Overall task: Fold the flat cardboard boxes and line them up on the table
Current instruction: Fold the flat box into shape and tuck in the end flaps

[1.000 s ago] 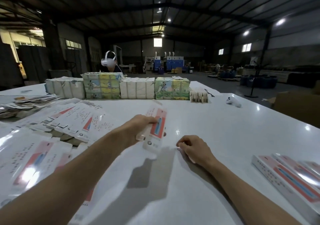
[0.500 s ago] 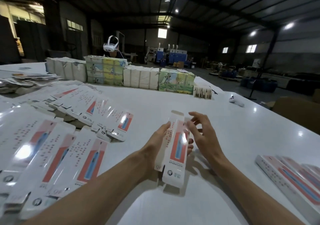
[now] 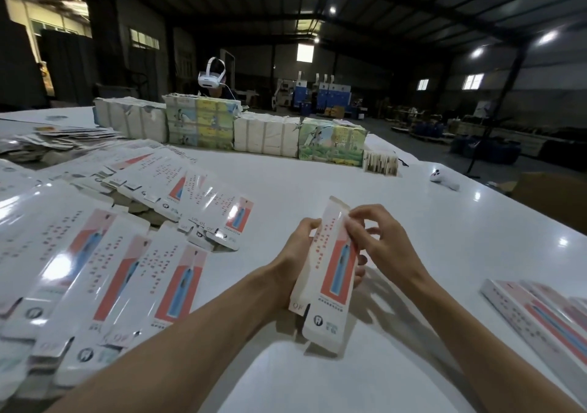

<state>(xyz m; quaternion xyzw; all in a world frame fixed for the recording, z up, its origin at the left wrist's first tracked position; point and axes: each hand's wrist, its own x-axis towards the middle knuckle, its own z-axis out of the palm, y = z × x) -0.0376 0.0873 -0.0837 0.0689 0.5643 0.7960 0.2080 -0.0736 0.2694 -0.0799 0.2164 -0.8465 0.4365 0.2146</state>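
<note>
Opening step in hand: one flat box [image 3: 333, 263] is up off the tabletop [image 3: 317, 174], carried between both hands and not yet squared out. The left hand [image 3: 298, 253] grips its left edge, with the fingers wrapping underneath and peeking out past the right side. The right hand [image 3: 384, 241] pinches the right edge up near the top flap, fingertips [image 3: 349, 225] on the card and the other fingers loosely fanned. So both grips are narrow and on the box.

Both forearms reach in from below, wrists angled toward each other, and the box tilts with its top end away.

Next move, I'd judge: squeeze the two edges toward each other to pop the sleeve into a tube, then tuck the end flaps. Left of the grip, a fan of flats [image 3: 127, 272] waits. Right of the grip and nearer the body, folded boxes [image 3: 533, 314] lie side by side, which is probably where this one lines up.
</note>
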